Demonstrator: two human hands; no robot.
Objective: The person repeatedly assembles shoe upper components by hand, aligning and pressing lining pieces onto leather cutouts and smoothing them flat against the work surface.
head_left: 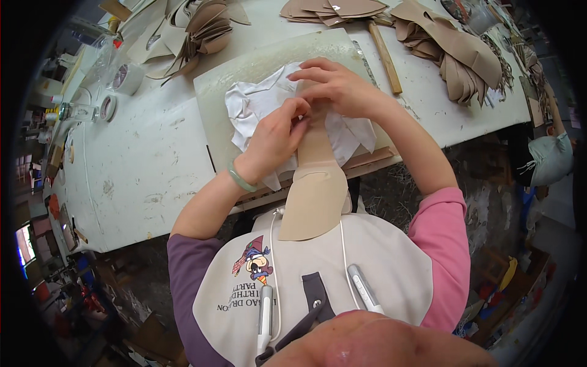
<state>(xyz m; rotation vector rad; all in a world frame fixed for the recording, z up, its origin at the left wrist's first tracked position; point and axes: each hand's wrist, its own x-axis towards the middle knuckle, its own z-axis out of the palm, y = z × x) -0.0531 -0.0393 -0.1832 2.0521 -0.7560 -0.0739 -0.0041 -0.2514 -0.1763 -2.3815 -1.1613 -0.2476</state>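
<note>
A long beige leather-like piece (315,202) runs from my lap over the table edge, its wide curved end toward me. Its far part lies over a crumpled white cloth (247,113) on a pale board (214,92). My left hand (275,137), with a pale green bangle at the wrist, pinches the piece's left edge with bent fingers. From the right, my right hand (339,88) bends over the far part of the same piece, its fingertips close to the left ones. The palms and fingers cover what lies between them.
A wooden-handled tool (385,58) lies right of the board. Stacks of brown cut pieces (455,55) and more brown pieces (205,30) sit at the back. Tape rolls (127,79) and a glass jar (79,112) stand at the left. Another person (548,159) is at far right.
</note>
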